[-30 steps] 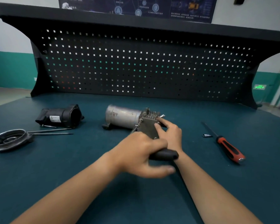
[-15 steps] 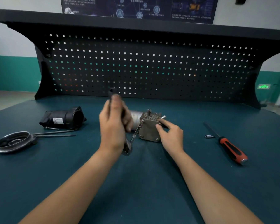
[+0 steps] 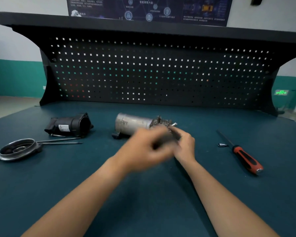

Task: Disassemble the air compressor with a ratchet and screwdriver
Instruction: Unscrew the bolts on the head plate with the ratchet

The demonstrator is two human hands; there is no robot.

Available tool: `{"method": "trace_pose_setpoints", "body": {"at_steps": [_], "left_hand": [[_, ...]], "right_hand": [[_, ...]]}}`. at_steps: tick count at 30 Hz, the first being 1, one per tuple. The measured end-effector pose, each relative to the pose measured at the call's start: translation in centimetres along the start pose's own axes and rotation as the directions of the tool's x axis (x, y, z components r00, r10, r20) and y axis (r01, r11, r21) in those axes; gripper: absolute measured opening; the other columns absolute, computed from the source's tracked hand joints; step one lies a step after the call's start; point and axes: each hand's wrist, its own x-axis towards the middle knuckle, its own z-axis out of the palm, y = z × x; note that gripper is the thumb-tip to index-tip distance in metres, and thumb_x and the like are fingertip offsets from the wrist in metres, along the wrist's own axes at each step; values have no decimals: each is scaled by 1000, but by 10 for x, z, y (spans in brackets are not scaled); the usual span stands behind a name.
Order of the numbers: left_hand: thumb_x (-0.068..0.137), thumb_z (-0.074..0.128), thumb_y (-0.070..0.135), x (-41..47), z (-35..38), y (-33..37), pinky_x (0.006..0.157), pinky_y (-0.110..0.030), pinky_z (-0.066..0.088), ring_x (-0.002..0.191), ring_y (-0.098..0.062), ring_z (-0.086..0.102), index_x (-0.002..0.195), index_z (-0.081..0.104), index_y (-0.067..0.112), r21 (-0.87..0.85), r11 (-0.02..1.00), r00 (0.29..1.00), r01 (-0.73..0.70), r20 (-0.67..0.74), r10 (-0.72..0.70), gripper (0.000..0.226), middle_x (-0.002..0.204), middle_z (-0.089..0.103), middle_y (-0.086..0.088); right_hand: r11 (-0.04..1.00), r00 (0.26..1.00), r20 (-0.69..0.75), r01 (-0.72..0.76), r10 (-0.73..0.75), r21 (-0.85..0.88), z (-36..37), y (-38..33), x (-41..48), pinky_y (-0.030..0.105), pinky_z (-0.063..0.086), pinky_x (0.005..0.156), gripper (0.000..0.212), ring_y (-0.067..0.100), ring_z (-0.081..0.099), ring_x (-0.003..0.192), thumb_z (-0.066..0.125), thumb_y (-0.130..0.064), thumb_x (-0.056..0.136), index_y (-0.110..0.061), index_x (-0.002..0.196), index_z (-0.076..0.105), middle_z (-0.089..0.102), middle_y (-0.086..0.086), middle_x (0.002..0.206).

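The grey metal air compressor (image 3: pixel 132 123) lies on its side in the middle of the green bench, cylinder end to the left, finned head to the right. My right hand (image 3: pixel 184 144) rests against the head and steadies it. My left hand (image 3: pixel 143 149) is blurred with motion just in front of the head, closed around the dark ratchet handle (image 3: pixel 156 146), most of which is hidden by the blur. A bolt (image 3: pixel 173 124) sticks out at the head's right end.
A black plastic housing (image 3: pixel 70 125) lies at the left, with a round metal cover (image 3: pixel 18 149) and two long bolts (image 3: pixel 61 141) in front of it. A red-and-black screwdriver (image 3: pixel 243 156) and a small socket (image 3: pixel 222 145) lie at the right. A pegboard (image 3: pixel 152 74) backs the bench.
My left hand has swung the ratchet handle: low and right one second ago, raised upright half a second ago, now back down to the right. My right hand stays on the head.
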Motion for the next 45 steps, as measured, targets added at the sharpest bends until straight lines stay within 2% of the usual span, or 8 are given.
{"method": "trace_pose_setpoints", "body": {"at_steps": [4, 8, 12, 24, 28, 35, 40, 45], "left_hand": [[78, 29, 61, -13, 23, -7, 57, -36, 41, 69, -33, 59, 88, 62, 7, 348, 915, 902, -204, 430, 38, 64, 71, 64, -13], [82, 48, 42, -9, 19, -2, 52, -22, 36, 52, -4, 44, 74, 55, 10, -62, 998, 988, -21, 148, 30, 33, 57, 49, 7], [79, 52, 35, -2, 17, 6, 44, -7, 30, 42, 6, 37, 73, 48, 26, -453, 881, 963, 136, -149, -224, 11, 49, 48, 15], [97, 29, 54, -8, -37, -44, 31, -13, 19, 27, -6, 22, 65, 27, 18, -965, 215, 50, -148, -224, -973, 48, 33, 24, 9], [95, 33, 53, -4, -32, -38, 33, -14, 16, 29, -7, 19, 64, 32, 19, -944, 324, 179, -66, -330, -927, 46, 37, 23, 9], [82, 47, 30, 2, -6, -7, 45, -7, 27, 44, 7, 34, 64, 46, 24, -76, 997, 973, -21, -231, 3, 20, 49, 35, 7], [83, 45, 38, -1, 7, -2, 45, -7, 28, 42, 4, 35, 65, 39, 19, -200, 979, 952, 49, -286, -106, 26, 50, 46, 9], [99, 27, 48, 11, -14, -15, 37, -15, 26, 33, -8, 30, 70, 34, 17, -820, 572, 511, 9, -487, -708, 43, 41, 32, 9]], "right_hand": [[999, 1000, -2, 4, -4, -38, -3, 0, 0, -8, 29, 68, 26, 2, 58, 81, 62, -18, 87, -15, 112, 68, 68, 0, 111], [999, 999, 37, -28, 27, 16, -4, -3, 1, 11, 40, 91, 26, 14, 61, 102, 61, -12, 86, -10, 111, 68, 68, 8, 112], [999, 1000, 0, -31, 31, 17, -3, 0, 0, -6, 32, 49, 25, -18, 50, 48, 60, -11, 87, -10, 111, 68, 67, 7, 111], [999, 998, -49, -30, 29, -15, 3, -2, 1, -11, 29, 56, 26, -5, 49, 69, 63, -17, 86, -14, 111, 69, 68, 2, 112], [998, 999, -32, -11, 9, -64, 1, -3, -2, -6, 32, 70, 27, 3, 57, 88, 61, -16, 88, -12, 114, 67, 65, 3, 117], [936, 920, -192, 313, -341, -162, 3, -28, -26, 35, 47, 76, 12, 26, 59, 85, 56, -3, 84, -3, 94, 61, 61, 10, 94], [931, 904, 323, -339, 281, 137, 17, -35, -25, 23, 45, 57, 25, 8, 57, 56, 45, -8, 92, -16, 70, 52, 59, -1, 68], [457, 569, 689, -808, 448, 371, 24, -37, -11, 23, 44, 55, 35, 12, 64, 53, 33, -23, 99, -9, 77, 56, 69, 3, 58]]}}
